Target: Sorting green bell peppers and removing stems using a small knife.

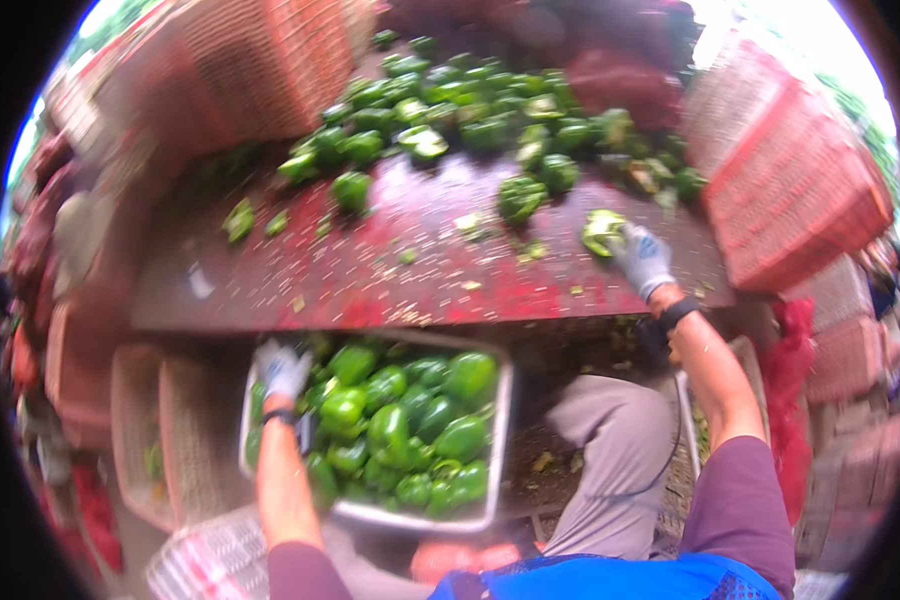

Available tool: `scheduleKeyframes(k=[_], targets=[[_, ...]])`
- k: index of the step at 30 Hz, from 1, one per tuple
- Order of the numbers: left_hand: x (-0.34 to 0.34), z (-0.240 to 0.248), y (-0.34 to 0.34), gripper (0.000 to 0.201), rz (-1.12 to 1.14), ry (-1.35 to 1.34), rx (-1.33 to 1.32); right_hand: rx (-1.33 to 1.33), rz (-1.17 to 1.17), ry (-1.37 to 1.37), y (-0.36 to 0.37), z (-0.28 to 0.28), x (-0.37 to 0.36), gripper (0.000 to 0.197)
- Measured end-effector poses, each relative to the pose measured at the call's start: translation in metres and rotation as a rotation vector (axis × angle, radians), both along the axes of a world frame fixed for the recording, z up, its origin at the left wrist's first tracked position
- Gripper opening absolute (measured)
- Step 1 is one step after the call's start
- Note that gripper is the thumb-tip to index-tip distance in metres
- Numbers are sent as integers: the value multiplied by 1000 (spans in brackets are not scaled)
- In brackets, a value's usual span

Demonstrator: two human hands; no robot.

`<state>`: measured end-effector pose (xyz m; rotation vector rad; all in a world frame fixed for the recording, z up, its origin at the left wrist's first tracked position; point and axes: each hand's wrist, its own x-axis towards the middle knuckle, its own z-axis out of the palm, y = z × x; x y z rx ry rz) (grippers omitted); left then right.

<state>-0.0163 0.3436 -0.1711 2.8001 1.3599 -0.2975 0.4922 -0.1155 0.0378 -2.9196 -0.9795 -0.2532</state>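
My right hand (643, 260), in a pale work glove with a dark band at the wrist, is stretched out over the right side of the table. Its fingers close on a pale-green, broken-looking bell pepper (602, 232). My left hand (284, 370), gloved too, is down at the upper left corner of a white crate (502, 430) filled with whole green bell peppers (390, 435). Blur smears its fingers, so whether it grips anything does not show. A large heap of green bell peppers (470, 100) covers the far part of the table.
Seeds and pepper scraps litter the red-brown tabletop (370, 285). Stacked red baskets (230, 80) stand at the far left, with another red basket stack (785, 170) at the right. Tan crates (200, 440) sit left of the white crate. My knee (620, 410) is to its right.
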Motion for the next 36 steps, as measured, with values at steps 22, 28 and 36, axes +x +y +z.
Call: scheduleKeyframes(k=[22, 28, 36], targets=[[-2, 151, -192, 80, 400, -1541, -1529, 545, 712, 279, 103, -6, -148, 44], [28, 188, -258, 55, 418, -1823, -1974, 442, 1122, 336, 114, 21, -337, 38], [-36, 131, -320, 34, 465, -1706, -1570, 345, 1159, 981, 54, -19, -390, 35]])
